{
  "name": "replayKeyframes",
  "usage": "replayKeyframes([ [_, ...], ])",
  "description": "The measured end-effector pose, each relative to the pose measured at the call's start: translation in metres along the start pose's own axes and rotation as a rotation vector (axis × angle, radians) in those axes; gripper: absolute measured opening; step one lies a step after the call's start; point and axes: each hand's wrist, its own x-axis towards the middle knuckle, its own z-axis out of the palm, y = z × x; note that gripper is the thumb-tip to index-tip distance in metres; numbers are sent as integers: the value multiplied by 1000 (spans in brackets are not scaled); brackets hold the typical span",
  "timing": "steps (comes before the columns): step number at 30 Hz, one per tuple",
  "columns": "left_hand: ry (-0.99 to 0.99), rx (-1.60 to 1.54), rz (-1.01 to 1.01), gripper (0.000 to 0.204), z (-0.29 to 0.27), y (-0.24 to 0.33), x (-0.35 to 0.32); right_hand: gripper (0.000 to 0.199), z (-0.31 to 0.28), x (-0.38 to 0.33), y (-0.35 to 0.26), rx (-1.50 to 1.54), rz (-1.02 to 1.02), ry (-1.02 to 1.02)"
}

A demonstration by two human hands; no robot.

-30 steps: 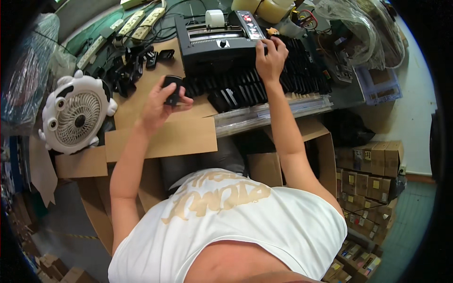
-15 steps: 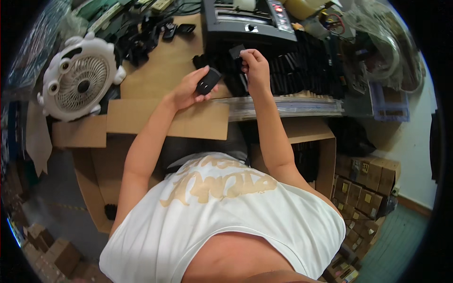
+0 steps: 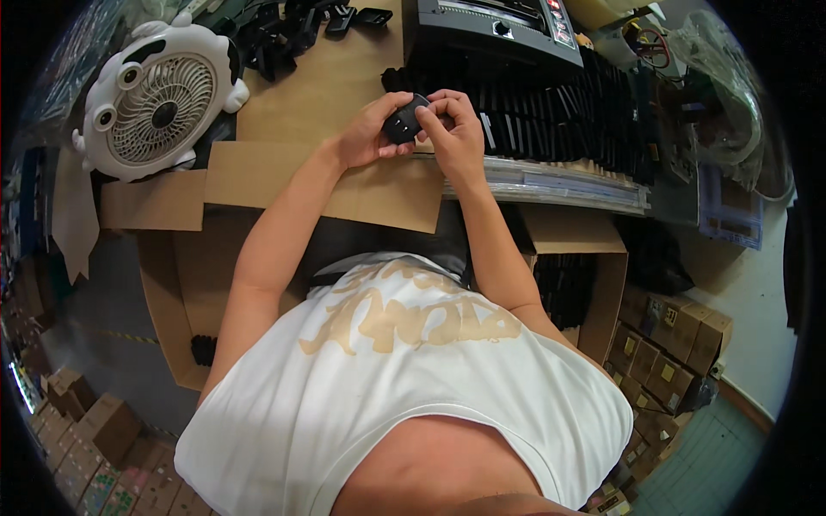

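Observation:
Over the near edge of the bench, my left hand (image 3: 366, 136) grips a black power adapter (image 3: 401, 125) whose two prong slots or pins face up toward me. My right hand (image 3: 458, 142) meets it from the right, its thumb pressed on the adapter's top and the other fingers curled around the far side. The small dark label seen earlier is hidden now. Just right of both hands stand black adapters (image 3: 551, 125) in tight rows. Behind them sits a dark label-dispensing machine (image 3: 469, 41) with a knob and a red display.
A white animal-shaped fan (image 3: 162, 112) stands at the left, near loose black parts (image 3: 280, 41). Cardboard flaps (image 3: 318, 185) lie along the bench edge. Open cartons (image 3: 172, 301) flank me below; the right carton (image 3: 611, 288) holds black items. Brown boxes (image 3: 675, 344) are stacked at right.
My right hand has come from the machine's front with the small dark label and now presses on the adapter. The adapter has turned slightly in my left hand. The whole view has shifted.

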Motion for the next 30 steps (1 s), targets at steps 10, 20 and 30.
replayKeyframes([
  [10,25,117,74,19,7,1,-2,13,-3,2,2,-187,-72,-15],
  [20,59,172,68,19,8,1,-3,15,-8,-3,3,-268,-97,77],
  [30,-61,80,81,26,15,4,-6,24,-6,3,-9,-363,-236,-27],
])
